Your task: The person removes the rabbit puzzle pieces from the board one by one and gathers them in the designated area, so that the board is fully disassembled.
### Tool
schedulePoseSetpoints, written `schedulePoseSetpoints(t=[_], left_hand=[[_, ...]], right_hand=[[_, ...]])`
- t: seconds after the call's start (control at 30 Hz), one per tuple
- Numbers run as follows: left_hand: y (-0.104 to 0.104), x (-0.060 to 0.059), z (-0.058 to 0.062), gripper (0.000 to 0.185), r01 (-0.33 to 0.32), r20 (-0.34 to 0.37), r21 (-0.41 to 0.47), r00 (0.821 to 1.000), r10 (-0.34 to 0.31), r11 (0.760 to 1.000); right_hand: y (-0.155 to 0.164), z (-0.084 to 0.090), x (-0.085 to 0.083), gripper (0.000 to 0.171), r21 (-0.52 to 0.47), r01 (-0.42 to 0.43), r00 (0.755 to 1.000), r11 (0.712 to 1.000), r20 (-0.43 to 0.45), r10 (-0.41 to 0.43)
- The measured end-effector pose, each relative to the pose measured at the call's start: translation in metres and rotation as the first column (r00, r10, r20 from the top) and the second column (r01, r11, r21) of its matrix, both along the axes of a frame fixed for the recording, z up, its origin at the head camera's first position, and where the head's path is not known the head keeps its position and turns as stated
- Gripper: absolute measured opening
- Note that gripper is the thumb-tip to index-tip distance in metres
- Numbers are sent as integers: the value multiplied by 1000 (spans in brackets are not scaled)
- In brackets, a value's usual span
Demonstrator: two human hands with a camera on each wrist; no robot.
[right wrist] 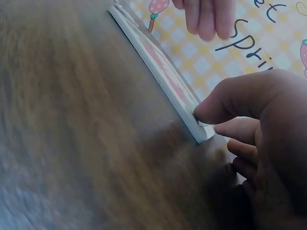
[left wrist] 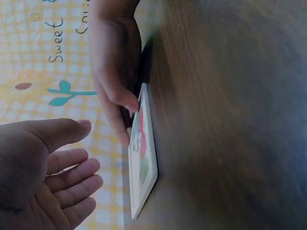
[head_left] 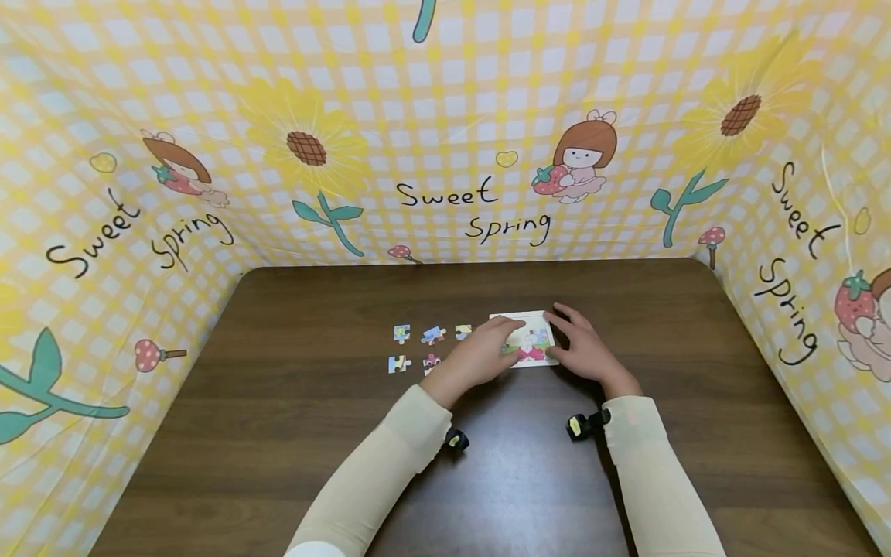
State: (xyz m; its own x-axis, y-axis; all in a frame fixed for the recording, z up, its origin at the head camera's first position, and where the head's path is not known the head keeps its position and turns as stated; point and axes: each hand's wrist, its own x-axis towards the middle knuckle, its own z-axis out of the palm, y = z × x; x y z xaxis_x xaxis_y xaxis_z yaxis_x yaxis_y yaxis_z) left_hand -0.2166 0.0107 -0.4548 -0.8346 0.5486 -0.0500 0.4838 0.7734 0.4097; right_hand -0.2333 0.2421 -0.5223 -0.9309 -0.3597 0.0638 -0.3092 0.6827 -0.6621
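A small white-framed puzzle tray lies on the table, with pink, green and pale blue picture pieces inside. My right hand is at its right side. In the right wrist view the thumb bears on the tray's corner, and the index finger sits against the outer side, the rim between them. My left hand is over the tray's left part, its fingers spread and loosely bent. The left wrist view shows the left hand apart from the tray, nothing in its grasp.
Several loose jigsaw pieces lie in two rows left of the tray, among them a blue piece and a purplish one partly behind the left arm. A yellow checked cloth walls the brown table at the back and sides.
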Motion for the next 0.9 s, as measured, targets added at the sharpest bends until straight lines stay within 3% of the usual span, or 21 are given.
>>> schedulePoseSetpoints(t=[0.37,0.73,0.9], left_hand=[[15,-11,-21,55,-61,-27,-1,998,61,998],[36,-20,-25,59,-115,-19,-136,993,114,984],[42,-22,-26,58,-134,-34,-155,991,131,979]], right_hand=[[-4,-2,0,65,-14,1,1000,1000,-22,-1],[-1,1,1,66,-16,-7,1000,1000,-8,7],[0,1,1,66,-12,-13,1000,1000,-8,13]])
